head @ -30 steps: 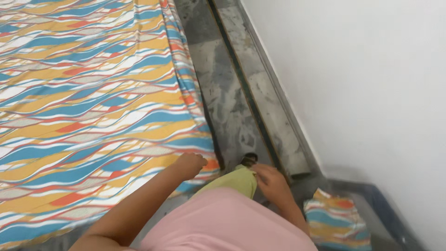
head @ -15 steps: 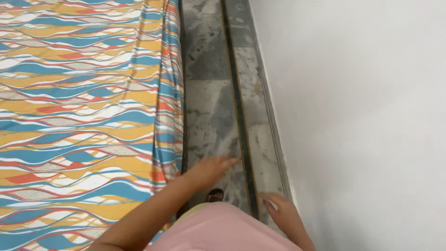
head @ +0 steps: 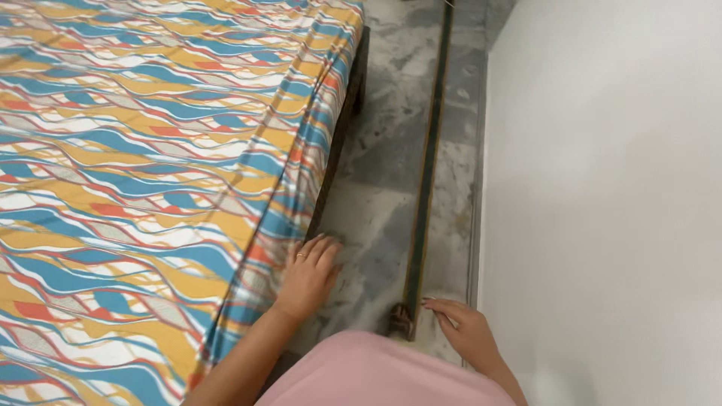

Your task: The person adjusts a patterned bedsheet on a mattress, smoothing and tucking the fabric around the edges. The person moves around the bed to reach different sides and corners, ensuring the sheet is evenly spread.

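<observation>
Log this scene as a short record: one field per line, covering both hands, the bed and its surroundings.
left hand: open, fingers spread, palm down against the hanging edge of the bed sheet
right hand: open, low over the floor, near the wall
bed sheet: wavy pattern in blue, yellow, orange and white, spread flat over the bed, draped over the side
floor: grey marbled stone with a dark strip running along it
wall: plain white, right of the floor
clothing: pink, at the bottom edge
</observation>
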